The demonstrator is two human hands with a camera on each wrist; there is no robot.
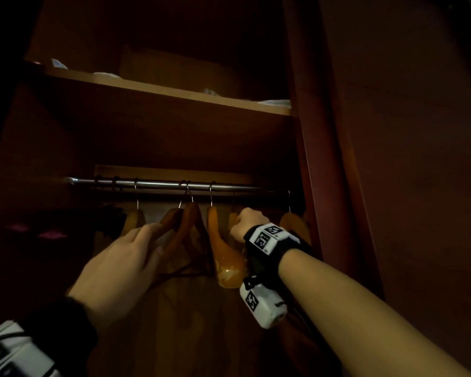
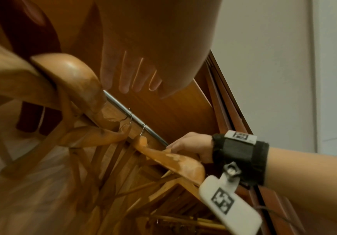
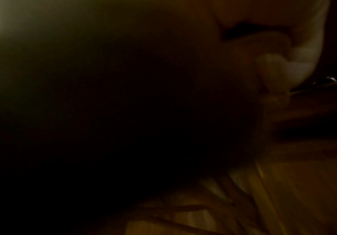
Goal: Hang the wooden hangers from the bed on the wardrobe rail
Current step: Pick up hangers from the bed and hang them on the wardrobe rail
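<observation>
Hangers (image 1: 223, 240) on rail (image 1: 174, 184), right hand (image 1: 249, 223) grasping one at the right, left hand (image 1: 123, 263) released, fingers straight against another.

No readable words or numbers anywhere, only black-and-white square code markers on the wrist camera (image 1: 264, 302) and its strap (image 1: 267, 238)

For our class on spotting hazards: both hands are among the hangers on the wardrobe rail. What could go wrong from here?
1. The right hand grips a hanger whose hook is not visible, so it may miss the rail.
2. The left hand presses two crossed hangers; their hooks could tangle.
</observation>
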